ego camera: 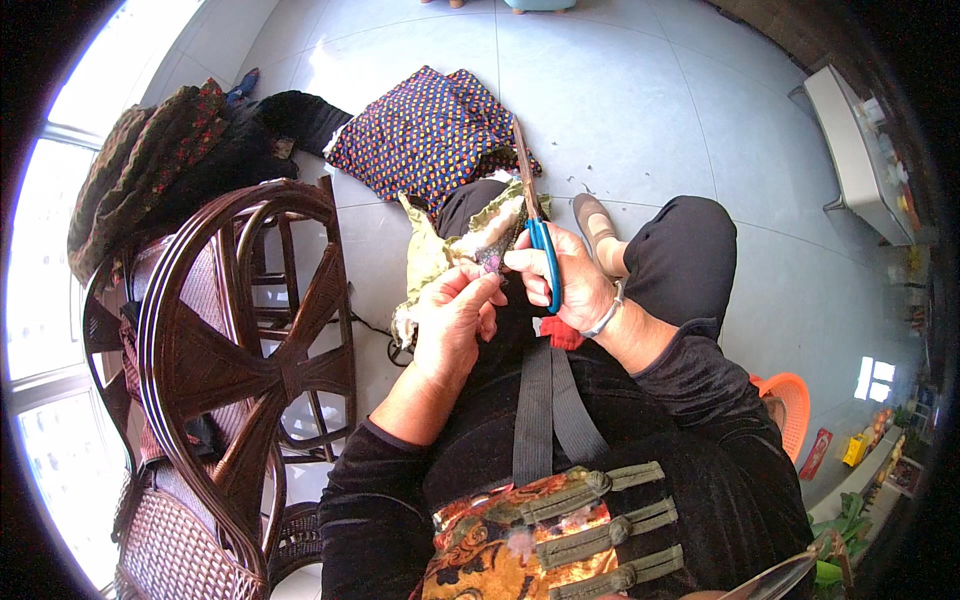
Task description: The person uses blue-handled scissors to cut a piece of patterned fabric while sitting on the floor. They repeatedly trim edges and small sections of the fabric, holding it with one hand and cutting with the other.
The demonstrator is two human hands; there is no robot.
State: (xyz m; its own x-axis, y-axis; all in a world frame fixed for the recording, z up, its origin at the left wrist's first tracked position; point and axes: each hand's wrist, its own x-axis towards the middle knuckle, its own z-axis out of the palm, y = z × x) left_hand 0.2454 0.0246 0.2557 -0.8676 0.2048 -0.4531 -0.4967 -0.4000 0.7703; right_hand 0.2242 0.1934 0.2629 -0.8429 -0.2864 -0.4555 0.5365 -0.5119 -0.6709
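My right hand (574,277) holds scissors (553,262) by their blue handles. The long, brownish blades look closed and point away from me. With thumb and fingertips, my left hand (454,311) pinches the edge of a small floral patterned cloth (493,259) just left of the scissors. A pale green cloth (424,259) with whitish padding is bunched over my leg beyond and beside the left hand. The thumb of my right hand is close to the floral piece; whether it touches cannot be told. A red fabric bit (561,334) lies on my lap below the right wrist.
A multicoloured dotted fabric (424,127) is spread beyond my knee. To the left are a dark rattan chair (281,367) and a heap of clothes (165,157). Small dark scraps (589,189) dot the tiled floor. At right are an orange plastic item (791,412) and a white bench (844,150).
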